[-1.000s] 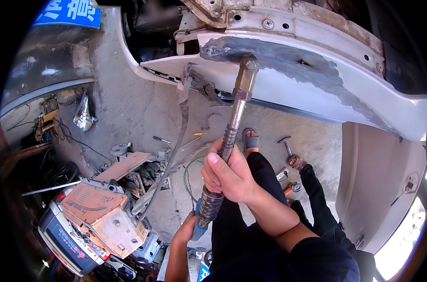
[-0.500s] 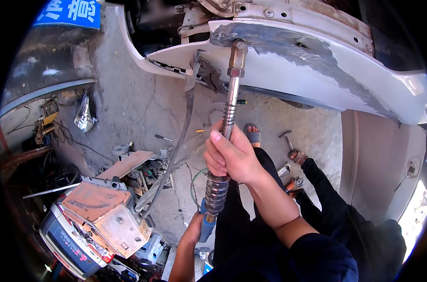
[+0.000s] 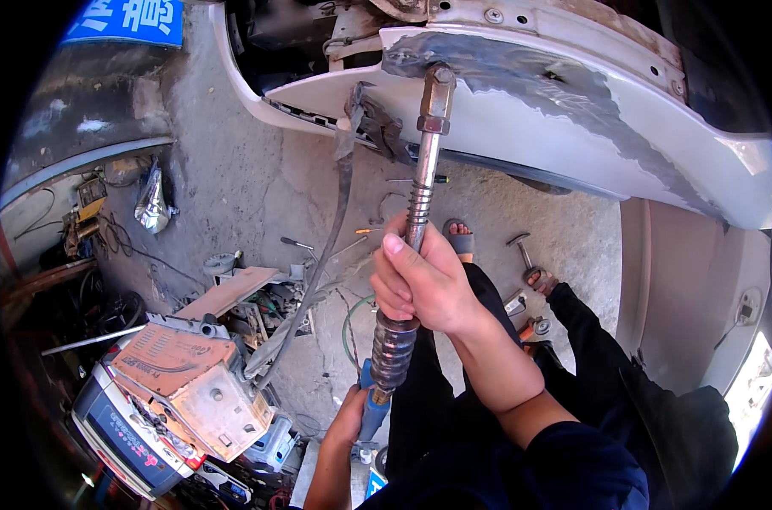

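Observation:
A slide-hammer dent puller (image 3: 427,166) runs from my lap up to a white car panel (image 3: 522,136). Its metal tip lies against a bare grey, sanded patch (image 3: 522,72) on that panel, near the upper edge. My right hand (image 3: 424,276) is wrapped round the puller's steel rod, just above the ribbed sliding weight (image 3: 392,353). Lower down, my left hand (image 3: 349,414) grips the blue handle (image 3: 374,416) at the near end. Part of that hand's fingers is hidden behind the handle.
A thick grey cable (image 3: 322,263) hangs from the panel to a worn boxy machine (image 3: 220,399) at lower left. Another person's dark-clothed leg (image 3: 590,331) is at right, near a hammer (image 3: 522,249) and an angle grinder (image 3: 536,327). Screwdrivers (image 3: 297,243) and scrap lie on the concrete floor.
The view has shifted slightly, so panel and puller tip appear a little higher and further right. Both hands keep their holds on the puller.

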The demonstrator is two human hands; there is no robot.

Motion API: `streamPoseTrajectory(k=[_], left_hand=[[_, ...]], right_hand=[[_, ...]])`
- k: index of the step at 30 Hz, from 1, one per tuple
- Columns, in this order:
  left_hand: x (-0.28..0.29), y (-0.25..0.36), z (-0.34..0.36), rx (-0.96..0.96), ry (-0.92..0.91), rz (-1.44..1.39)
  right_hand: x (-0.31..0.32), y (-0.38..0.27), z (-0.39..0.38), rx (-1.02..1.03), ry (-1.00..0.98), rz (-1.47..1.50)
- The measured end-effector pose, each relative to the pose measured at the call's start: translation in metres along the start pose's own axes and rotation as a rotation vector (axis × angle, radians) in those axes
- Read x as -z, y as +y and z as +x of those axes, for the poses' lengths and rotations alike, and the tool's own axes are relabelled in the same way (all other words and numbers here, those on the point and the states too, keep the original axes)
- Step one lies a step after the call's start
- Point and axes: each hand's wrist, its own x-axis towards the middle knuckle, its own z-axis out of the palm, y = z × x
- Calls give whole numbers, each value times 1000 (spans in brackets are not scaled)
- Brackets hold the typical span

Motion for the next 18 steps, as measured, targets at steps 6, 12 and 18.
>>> streamPoseTrajectory(k=[6,12,18], left_hand=[[-6,8,-19,121,-25,-14],[-5,6,-28,199,-55,-54],[-5,16,-37,215,-126,-60]], right_hand=[[-5,-6,-4,-35,36,6],[-1,-11,-2,-100,-91,44],[8,16,-7,-9,-163,-142]])
